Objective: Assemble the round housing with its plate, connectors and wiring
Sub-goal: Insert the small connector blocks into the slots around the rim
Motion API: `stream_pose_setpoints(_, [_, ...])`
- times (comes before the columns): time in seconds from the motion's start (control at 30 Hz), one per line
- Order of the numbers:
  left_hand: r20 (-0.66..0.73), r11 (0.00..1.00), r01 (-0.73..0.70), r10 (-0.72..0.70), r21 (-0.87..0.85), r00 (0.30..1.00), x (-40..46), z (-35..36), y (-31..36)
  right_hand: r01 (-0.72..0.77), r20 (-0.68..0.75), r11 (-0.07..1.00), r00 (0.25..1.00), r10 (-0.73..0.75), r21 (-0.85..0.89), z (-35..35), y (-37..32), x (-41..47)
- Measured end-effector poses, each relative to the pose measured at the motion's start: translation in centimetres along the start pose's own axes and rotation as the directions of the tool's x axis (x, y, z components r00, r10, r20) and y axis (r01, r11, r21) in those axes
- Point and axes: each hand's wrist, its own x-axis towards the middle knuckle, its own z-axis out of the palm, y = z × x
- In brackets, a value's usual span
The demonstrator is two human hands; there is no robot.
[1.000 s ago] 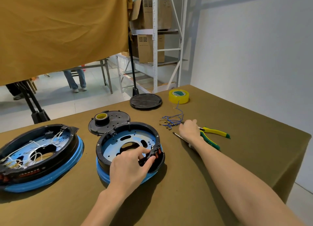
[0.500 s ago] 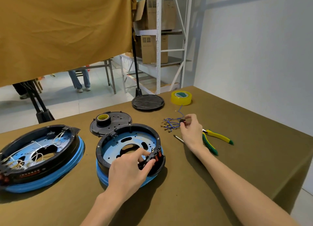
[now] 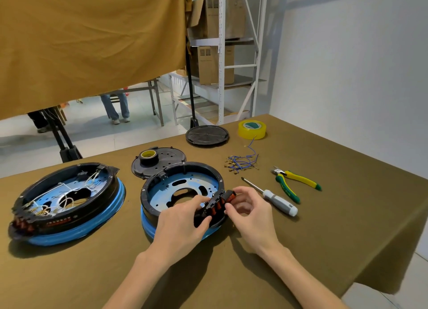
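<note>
— Since a second ago the right hand point(image 3: 251, 212) has left the bundle of blue wires point(image 3: 242, 162) and come back to the round housing point(image 3: 183, 193); what does it hold?

— Its fingers point(image 3: 234, 208) are curled, pinching at the black connector block point(image 3: 216, 208) with orange coils on the housing's near right rim. The left hand point(image 3: 183, 223) grips the same block from the other side, fingers over the rim, thumb below.

— And the surface?

— An olive-brown cloth covers the worktop point(image 3: 347, 216). The housing, black on a blue ring with a blue plate inside, sits mid-worktop. A second wired housing point(image 3: 67, 199) lies well to the left. Behind are a black cover point(image 3: 159, 162) carrying a tape roll point(image 3: 149, 155), another black disc point(image 3: 207, 136) and yellow tape point(image 3: 252, 129). A screwdriver point(image 3: 271, 196) and pliers point(image 3: 294, 181) lie right.

— The room?

— A mustard curtain point(image 3: 92, 42) hangs beyond, metal shelving point(image 3: 222, 54) holds cardboard boxes point(image 3: 215, 65), and the wall point(image 3: 359, 65) is white.
</note>
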Motion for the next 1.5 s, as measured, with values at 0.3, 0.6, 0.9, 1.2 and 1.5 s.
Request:
stream_pose_setpoints(0.3, [-0.138,0.983,-0.107,0.087,-0.151,0.987,-0.2,0.5,0.3,0.147,0.043,0.989,0.988,-0.146,-0.012,0.5,-0.2,-1.1])
stream_pose_setpoints(0.6, [-0.171,0.98,-0.123,0.096,-0.154,0.981,-0.1,0.5,0.3,0.207,0.138,0.978,0.97,-0.201,-0.029,0.4,0.2,-1.6])
stream_pose_setpoints(0.9, [0.112,0.994,-0.046,0.056,-0.096,0.992,0.6,-1.6,-1.4,0.216,0.103,0.972,0.973,-0.207,-0.089,0.4,0.8,-1.6])
stream_pose_setpoints(1.2, [0.08,0.985,-0.061,0.075,-0.162,0.994,0.6,-0.7,-0.2,0.239,0.086,0.97,0.968,-0.234,-0.053,1.0,-0.1,-1.7])
stream_pose_setpoints(1.5, [0.063,0.984,-0.069,0.08,-0.163,0.995,0.6,-0.4,-0.1,0.286,0.091,0.954,0.956,-0.278,-0.095,0.7,0.4,-1.8])
